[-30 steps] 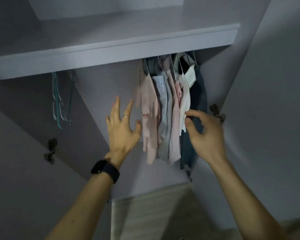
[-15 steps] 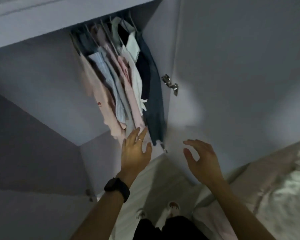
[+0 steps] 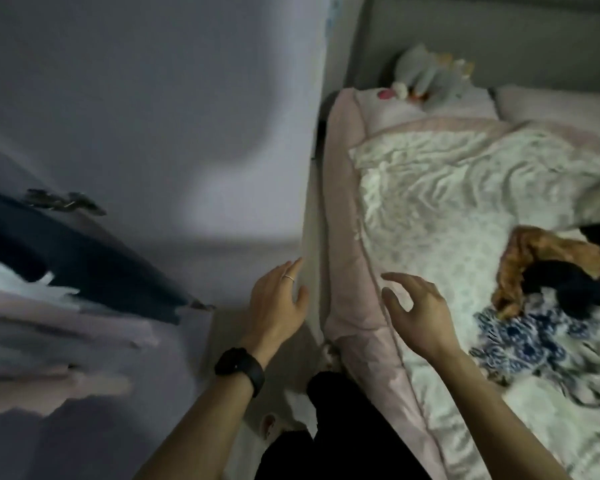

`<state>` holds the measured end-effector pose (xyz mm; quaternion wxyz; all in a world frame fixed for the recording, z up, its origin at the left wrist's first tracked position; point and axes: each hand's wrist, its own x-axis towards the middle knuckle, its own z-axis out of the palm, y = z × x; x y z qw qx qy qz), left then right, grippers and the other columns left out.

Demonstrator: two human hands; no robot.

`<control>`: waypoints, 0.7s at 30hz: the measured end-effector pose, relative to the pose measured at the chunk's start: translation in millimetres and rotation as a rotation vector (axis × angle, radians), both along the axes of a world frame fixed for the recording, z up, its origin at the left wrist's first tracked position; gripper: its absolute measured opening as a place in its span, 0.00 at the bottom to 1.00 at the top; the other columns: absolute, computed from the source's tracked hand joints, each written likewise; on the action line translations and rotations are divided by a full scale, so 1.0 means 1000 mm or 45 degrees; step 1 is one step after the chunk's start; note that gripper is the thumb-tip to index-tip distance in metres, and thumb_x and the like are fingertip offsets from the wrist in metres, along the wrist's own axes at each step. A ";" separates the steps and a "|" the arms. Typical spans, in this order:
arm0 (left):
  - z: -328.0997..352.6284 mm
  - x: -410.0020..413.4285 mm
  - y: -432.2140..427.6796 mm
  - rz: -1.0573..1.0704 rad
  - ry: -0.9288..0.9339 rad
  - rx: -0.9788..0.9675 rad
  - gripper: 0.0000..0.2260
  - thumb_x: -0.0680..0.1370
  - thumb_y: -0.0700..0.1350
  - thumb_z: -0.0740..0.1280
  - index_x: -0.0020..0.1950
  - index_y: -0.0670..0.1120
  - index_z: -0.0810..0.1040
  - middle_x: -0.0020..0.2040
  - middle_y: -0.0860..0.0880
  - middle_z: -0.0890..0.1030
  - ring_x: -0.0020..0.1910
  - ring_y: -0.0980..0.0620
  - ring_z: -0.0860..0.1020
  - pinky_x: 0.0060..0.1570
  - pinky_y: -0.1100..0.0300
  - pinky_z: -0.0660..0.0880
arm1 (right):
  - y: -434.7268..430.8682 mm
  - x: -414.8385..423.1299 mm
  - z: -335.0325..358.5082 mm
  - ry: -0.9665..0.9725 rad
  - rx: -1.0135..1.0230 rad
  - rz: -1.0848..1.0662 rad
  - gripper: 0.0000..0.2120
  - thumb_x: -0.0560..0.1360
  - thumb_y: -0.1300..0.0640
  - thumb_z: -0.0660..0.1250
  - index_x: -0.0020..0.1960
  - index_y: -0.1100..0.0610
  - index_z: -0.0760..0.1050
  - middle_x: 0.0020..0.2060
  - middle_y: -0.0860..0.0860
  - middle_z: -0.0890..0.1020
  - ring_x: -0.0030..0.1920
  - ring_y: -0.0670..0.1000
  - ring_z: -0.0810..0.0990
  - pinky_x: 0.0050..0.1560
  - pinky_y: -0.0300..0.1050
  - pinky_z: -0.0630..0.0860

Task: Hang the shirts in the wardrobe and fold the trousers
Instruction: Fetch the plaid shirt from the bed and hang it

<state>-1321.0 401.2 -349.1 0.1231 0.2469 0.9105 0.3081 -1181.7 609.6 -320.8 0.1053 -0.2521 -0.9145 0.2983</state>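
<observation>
Both hands hover empty in front of me. My left hand (image 3: 278,303), with a ring and a black watch on its wrist, is spread in the gap between the wardrobe door (image 3: 174,126) and the bed. My right hand (image 3: 417,308) floats with relaxed fingers over the bed's pink edge. A pile of clothes lies at the right of the bed: a brown garment (image 3: 548,258), a dark one (image 3: 568,285) and a blue-and-white patterned one (image 3: 530,341). Blurred hems of hung shirts (image 3: 49,327) and a dark navy garment (image 3: 84,258) show at the left.
The bed (image 3: 354,306) has a pink quilt and white floral cover, with soft toys (image 3: 430,77) and pillows at its head. A metal hinge (image 3: 63,201) sits on the open wardrobe door. My dark-trousered legs and slippers (image 3: 271,420) stand in the narrow floor strip.
The view has swung right and down from the wardrobe rail to the bed. Both hands dropped away from the hung shirts and stayed empty.
</observation>
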 end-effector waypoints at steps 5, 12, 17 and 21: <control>0.012 0.022 0.093 -0.375 0.055 0.024 0.23 0.80 0.47 0.66 0.76 0.50 0.72 0.68 0.48 0.78 0.66 0.46 0.76 0.65 0.55 0.71 | 0.040 0.074 0.001 -0.016 -0.100 -0.390 0.13 0.79 0.55 0.70 0.63 0.50 0.80 0.60 0.49 0.82 0.63 0.56 0.76 0.60 0.46 0.71; 0.025 0.060 0.222 -0.750 0.063 -0.033 0.23 0.82 0.49 0.63 0.78 0.53 0.68 0.74 0.53 0.72 0.71 0.51 0.70 0.68 0.59 0.67 | 0.101 0.152 -0.008 0.018 -0.186 -0.775 0.12 0.80 0.52 0.68 0.64 0.47 0.79 0.61 0.48 0.81 0.58 0.53 0.77 0.57 0.50 0.74; 0.019 0.088 0.302 -0.921 0.099 -0.110 0.24 0.82 0.49 0.62 0.79 0.52 0.66 0.75 0.51 0.71 0.74 0.52 0.68 0.73 0.59 0.63 | 0.148 0.195 -0.020 -0.007 -0.219 -0.883 0.12 0.80 0.51 0.67 0.64 0.47 0.79 0.58 0.48 0.82 0.59 0.54 0.78 0.57 0.51 0.75; 0.008 0.103 0.355 -1.023 0.086 -0.179 0.24 0.83 0.50 0.61 0.80 0.53 0.64 0.77 0.51 0.69 0.75 0.52 0.65 0.74 0.57 0.62 | 0.182 0.221 -0.030 -0.096 -0.241 -0.950 0.13 0.80 0.51 0.67 0.64 0.48 0.79 0.59 0.49 0.82 0.62 0.56 0.77 0.56 0.46 0.71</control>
